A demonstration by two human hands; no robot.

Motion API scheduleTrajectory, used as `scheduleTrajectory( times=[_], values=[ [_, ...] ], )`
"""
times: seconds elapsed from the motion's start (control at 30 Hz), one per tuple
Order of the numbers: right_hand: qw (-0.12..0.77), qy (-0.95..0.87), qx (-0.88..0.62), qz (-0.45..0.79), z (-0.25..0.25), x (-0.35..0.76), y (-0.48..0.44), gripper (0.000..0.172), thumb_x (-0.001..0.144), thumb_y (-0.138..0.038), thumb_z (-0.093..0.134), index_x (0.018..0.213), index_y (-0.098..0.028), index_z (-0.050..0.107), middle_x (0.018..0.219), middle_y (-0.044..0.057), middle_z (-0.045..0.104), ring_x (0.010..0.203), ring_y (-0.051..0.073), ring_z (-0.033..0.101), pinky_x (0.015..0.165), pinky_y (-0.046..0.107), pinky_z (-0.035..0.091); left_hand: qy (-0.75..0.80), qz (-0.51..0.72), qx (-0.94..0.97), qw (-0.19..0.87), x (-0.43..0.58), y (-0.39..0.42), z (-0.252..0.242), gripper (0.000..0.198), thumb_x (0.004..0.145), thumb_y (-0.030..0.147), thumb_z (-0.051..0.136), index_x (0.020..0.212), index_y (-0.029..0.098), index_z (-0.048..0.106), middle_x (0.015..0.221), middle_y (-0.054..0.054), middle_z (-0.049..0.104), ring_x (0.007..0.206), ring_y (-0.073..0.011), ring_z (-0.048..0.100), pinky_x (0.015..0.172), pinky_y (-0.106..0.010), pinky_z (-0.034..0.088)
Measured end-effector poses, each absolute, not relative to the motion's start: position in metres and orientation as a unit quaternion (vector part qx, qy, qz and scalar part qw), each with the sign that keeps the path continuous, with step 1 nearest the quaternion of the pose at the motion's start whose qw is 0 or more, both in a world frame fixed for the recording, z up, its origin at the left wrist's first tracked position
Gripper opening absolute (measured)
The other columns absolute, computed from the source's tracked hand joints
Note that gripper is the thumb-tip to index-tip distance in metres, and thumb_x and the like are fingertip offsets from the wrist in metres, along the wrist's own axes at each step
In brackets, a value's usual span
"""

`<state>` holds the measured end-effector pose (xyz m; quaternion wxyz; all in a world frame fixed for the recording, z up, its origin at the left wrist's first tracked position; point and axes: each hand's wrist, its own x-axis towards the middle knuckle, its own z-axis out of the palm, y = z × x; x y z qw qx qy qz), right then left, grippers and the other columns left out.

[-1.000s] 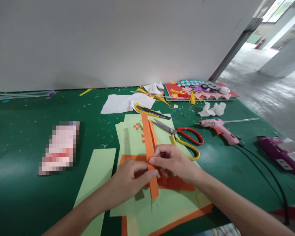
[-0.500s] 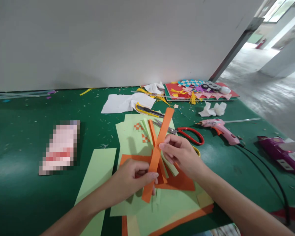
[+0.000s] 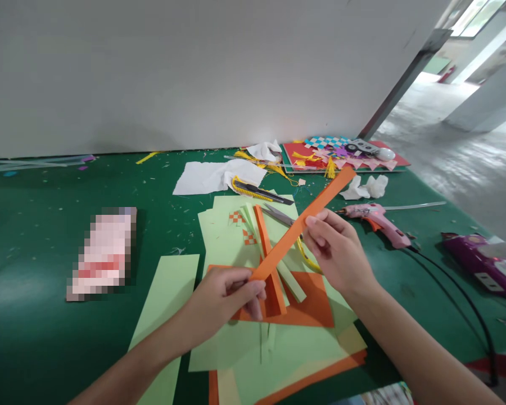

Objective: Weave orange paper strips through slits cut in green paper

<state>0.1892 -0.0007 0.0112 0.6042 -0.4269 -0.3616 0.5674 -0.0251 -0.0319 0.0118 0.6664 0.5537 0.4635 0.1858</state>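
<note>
An orange paper strip (image 3: 293, 230) slants up to the right between both my hands, above the sheets. My left hand (image 3: 231, 292) pinches its lower end between thumb and fingers. Farther up the same strip, my right hand (image 3: 337, 242) grips it with thumb and fingertips. Below lie other orange strips (image 3: 274, 287) and pale green strips (image 3: 295, 284), resting on an orange sheet (image 3: 312, 309) over light green paper (image 3: 219, 236). Two small orange-and-white checkered pieces (image 3: 248, 237) lie left of the strips. Scissors (image 3: 278, 214) are partly hidden behind the held strip and my right hand.
A yellow-and-black utility knife (image 3: 261, 191) lies behind the paper beside white tissue (image 3: 198, 177). To the right are a pink glue gun (image 3: 379, 219) with its black cord and a purple device (image 3: 480, 261). A red board (image 3: 293, 154) bears craft pieces at the back.
The orange strip has tilted from steep to a flatter slant, its top end swinging right. My right hand has moved right and slightly up the strip; my left hand has shifted slightly.
</note>
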Motion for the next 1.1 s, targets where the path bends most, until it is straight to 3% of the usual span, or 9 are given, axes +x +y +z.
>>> scheduleTrajectory(
  times=[0.23, 0.43, 0.57, 0.7, 0.9, 1.1],
  values=[
    [0.622, -0.343, -0.423, 0.562, 0.012, 0.192, 0.002, 0.026, 0.082, -0.021, 0.067, 0.063, -0.019, 0.049, 0.054, -0.006, 0.031, 0.045, 0.007, 0.032, 0.043, 0.024, 0.022, 0.476, 0.224, 0.583, 0.62, -0.028, -0.031, 0.012, 0.026, 0.091, 0.034, 0.054, 0.073, 0.018, 0.063, 0.062, 0.001, 0.066, 0.06, -0.0118, 0.059, 0.053, -0.02, 0.04],
    [0.602, -0.334, -0.407, 0.6, 0.011, 0.19, 0.001, 0.029, 0.082, -0.022, 0.067, 0.061, -0.019, 0.047, 0.052, -0.006, 0.033, 0.044, 0.006, 0.032, 0.041, 0.023, 0.021, 0.496, 0.313, 0.594, 0.551, -0.032, -0.027, 0.012, 0.036, 0.095, 0.026, 0.037, 0.064, 0.018, 0.054, 0.055, 0.003, 0.054, 0.055, -0.0114, 0.053, 0.058, -0.022, 0.04],
    [0.543, -0.354, -0.388, 0.655, 0.006, 0.184, -0.003, 0.026, 0.081, -0.023, 0.068, 0.064, -0.019, 0.049, 0.049, -0.008, 0.034, 0.039, 0.005, 0.033, 0.04, 0.022, 0.019, 0.508, 0.332, 0.582, 0.541, -0.029, -0.027, 0.013, 0.026, 0.094, 0.033, 0.044, 0.077, 0.02, 0.057, 0.068, 0.002, 0.059, 0.066, -0.0126, 0.056, 0.063, -0.022, 0.043],
    [0.46, -0.408, -0.388, 0.687, 0.0, 0.174, -0.01, 0.024, 0.081, -0.027, 0.069, 0.066, -0.019, 0.053, 0.046, -0.008, 0.04, 0.038, 0.005, 0.036, 0.039, 0.021, 0.018, 0.48, 0.279, 0.567, 0.609, -0.024, -0.03, 0.012, 0.018, 0.092, 0.037, 0.051, 0.097, 0.022, 0.061, 0.089, 0.0, 0.068, 0.083, -0.0157, 0.062, 0.072, -0.022, 0.047],
    [0.39, -0.452, -0.399, 0.696, -0.002, 0.163, -0.015, 0.025, 0.08, -0.033, 0.069, 0.066, -0.018, 0.053, 0.05, -0.006, 0.051, 0.041, 0.005, 0.039, 0.039, 0.019, 0.024, 0.452, 0.223, 0.62, 0.602, -0.021, -0.032, 0.015, 0.029, 0.094, 0.035, 0.05, 0.074, 0.017, 0.062, 0.072, 0.0, 0.069, 0.067, -0.0132, 0.061, 0.065, -0.022, 0.045],
    [0.39, -0.454, -0.414, 0.686, -0.003, 0.165, -0.014, 0.026, 0.081, -0.034, 0.067, 0.067, -0.019, 0.052, 0.044, -0.008, 0.047, 0.039, 0.005, 0.038, 0.039, 0.019, 0.024, 0.461, 0.217, 0.606, 0.611, -0.023, -0.032, 0.011, 0.027, 0.093, 0.034, 0.05, 0.076, 0.016, 0.063, 0.064, 0.0, 0.068, 0.061, -0.0127, 0.062, 0.06, -0.021, 0.046]
  ],
)
